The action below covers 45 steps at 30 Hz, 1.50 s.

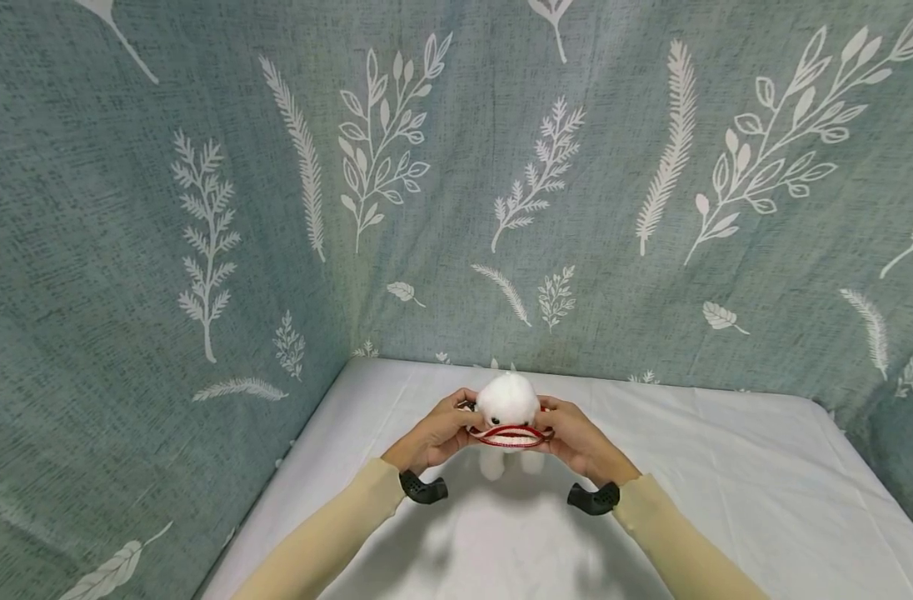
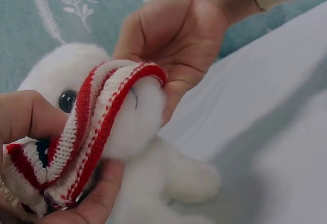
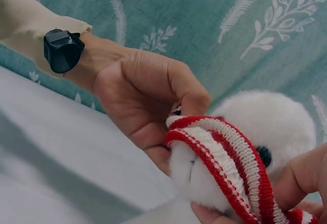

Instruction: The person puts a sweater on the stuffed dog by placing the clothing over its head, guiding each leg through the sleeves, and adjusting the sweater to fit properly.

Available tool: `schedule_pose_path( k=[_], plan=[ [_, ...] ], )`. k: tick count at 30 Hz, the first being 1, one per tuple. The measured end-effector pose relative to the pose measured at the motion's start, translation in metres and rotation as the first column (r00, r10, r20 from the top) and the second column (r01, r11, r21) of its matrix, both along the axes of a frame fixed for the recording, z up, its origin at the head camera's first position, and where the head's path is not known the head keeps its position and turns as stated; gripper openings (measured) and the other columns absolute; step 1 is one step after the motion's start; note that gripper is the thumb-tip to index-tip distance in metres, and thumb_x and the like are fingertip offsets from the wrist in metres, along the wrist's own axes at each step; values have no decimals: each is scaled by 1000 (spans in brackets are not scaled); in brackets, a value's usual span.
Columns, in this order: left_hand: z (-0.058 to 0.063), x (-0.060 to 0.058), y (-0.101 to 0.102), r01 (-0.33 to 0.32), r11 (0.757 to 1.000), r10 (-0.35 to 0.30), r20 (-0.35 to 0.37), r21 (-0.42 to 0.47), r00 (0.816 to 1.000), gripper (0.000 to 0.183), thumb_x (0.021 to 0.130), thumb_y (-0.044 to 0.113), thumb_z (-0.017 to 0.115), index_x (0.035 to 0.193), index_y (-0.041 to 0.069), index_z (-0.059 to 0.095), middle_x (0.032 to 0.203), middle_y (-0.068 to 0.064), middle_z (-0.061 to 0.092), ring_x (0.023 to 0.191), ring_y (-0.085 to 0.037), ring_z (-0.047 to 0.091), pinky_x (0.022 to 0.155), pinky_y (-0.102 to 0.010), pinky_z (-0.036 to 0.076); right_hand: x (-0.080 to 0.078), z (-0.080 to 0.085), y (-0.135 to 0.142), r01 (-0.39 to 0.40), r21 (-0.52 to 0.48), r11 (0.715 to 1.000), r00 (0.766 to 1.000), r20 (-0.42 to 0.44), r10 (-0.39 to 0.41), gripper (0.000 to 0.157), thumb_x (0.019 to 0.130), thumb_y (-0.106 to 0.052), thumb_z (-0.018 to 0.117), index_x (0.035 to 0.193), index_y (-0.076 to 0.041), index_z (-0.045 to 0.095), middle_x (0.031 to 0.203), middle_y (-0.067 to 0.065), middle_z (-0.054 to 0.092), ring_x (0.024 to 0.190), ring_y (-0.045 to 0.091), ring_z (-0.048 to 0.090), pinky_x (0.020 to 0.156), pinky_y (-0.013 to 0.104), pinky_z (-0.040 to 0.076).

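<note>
A white plush toy (image 1: 508, 397) with dark eyes is upright on the white table, between my two hands. A red-and-white striped knitted garment (image 2: 106, 117) is stretched around its head, across the face below the eyes. My left hand (image 1: 443, 431) pinches one side of the knit between thumb and fingers, beside the head. On the opposite side, my right hand (image 1: 574, 433) grips the other edge the same way. Part of the toy's muzzle (image 3: 196, 175) shows beneath the knitted band. In the left wrist view, a dark blue patch of knit shows near my left fingers.
A white cloth (image 1: 726, 467) covers the table. Grey-green curtains (image 1: 456, 208) with white leaf prints hang behind it and at the left. Both wrists wear black bands (image 1: 424, 488) beside cream sleeves.
</note>
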<state>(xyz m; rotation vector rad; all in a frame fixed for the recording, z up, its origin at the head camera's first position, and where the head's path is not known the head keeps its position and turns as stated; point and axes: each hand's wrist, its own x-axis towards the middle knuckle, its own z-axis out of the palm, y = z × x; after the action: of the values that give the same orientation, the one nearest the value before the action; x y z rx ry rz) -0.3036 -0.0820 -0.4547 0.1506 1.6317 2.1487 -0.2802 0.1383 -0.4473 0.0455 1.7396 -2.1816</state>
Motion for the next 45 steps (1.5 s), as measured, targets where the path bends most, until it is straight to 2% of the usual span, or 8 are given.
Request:
schedule_pose_path(
  k=[8, 11, 17, 20, 26, 29, 33, 45],
  plan=[
    [-2, 1, 0, 0, 1000, 0, -7, 7, 1000, 42, 72, -11, 61, 107, 5, 44, 121, -22, 45, 91, -27, 58, 71, -38, 53, 1, -2, -1, -5, 4, 1000, 1000, -24, 5, 63, 82, 6, 48, 143, -7, 37, 136, 21, 45, 110, 33, 56, 81, 44, 53],
    [-1, 1, -2, 34, 999, -34, -7, 8, 999, 42, 76, -6, 64, 111, 6, 43, 121, -23, 49, 93, -31, 63, 76, -44, 54, 1, -3, 1, -21, -34, 999, 1000, -7, 21, 62, 83, 3, 46, 143, -8, 37, 138, 21, 41, 113, 34, 53, 83, 46, 52],
    [4, 4, -3, 120, 993, -120, -11, 22, 993, 46, 81, 1, 65, 117, 8, 37, 118, -25, 58, 95, -41, 65, 81, -55, 50, 3, -4, 6, -109, -157, 982, 992, 45, 117, 61, 85, -4, 44, 143, -12, 30, 141, 22, 27, 113, 43, 50, 85, 59, 47],
    [5, 6, -2, 93, 996, -93, -13, 9, 996, 46, 81, 0, 65, 117, 7, 37, 117, -26, 58, 94, -40, 65, 80, -53, 51, 5, -2, 5, -115, -196, 974, 991, 50, 127, 62, 85, -3, 46, 143, -12, 28, 142, 22, 26, 115, 42, 48, 87, 57, 46],
    [7, 10, 6, 20, 1000, -20, -12, -19, 1000, 51, 75, -3, 66, 115, 6, 36, 124, -25, 48, 99, -31, 62, 78, -46, 53, 9, 2, -1, -66, -253, 965, 994, 71, 87, 69, 80, 6, 45, 143, -13, 27, 144, 22, 23, 125, 42, 36, 91, 54, 45],
    [8, 11, 8, -7, 1000, 7, -13, -27, 1000, 52, 72, -5, 65, 114, 6, 36, 125, -25, 47, 98, -30, 61, 75, -41, 53, 9, 4, -4, -49, -227, 973, 995, 73, 67, 72, 79, 8, 47, 144, -15, 26, 145, 21, 21, 127, 42, 32, 89, 53, 46],
    [7, 12, 10, -18, 999, 18, -18, -28, 1000, 54, 69, -11, 61, 113, 6, 36, 124, -25, 46, 95, -29, 60, 71, -38, 52, 11, 6, -7, -38, -151, 988, 998, 50, 46, 75, 75, 10, 48, 143, -15, 28, 143, 20, 25, 123, 40, 36, 84, 47, 49],
    [4, 11, 10, -11, 1000, 11, -11, -26, 1000, 59, 66, -17, 61, 114, 6, 34, 128, -25, 41, 98, -32, 57, 69, -38, 52, 16, 6, -15, -3, -66, 998, 999, -33, 1, 78, 67, 18, 44, 139, -10, 33, 141, 21, 31, 115, 38, 43, 79, 43, 48]
  ],
)
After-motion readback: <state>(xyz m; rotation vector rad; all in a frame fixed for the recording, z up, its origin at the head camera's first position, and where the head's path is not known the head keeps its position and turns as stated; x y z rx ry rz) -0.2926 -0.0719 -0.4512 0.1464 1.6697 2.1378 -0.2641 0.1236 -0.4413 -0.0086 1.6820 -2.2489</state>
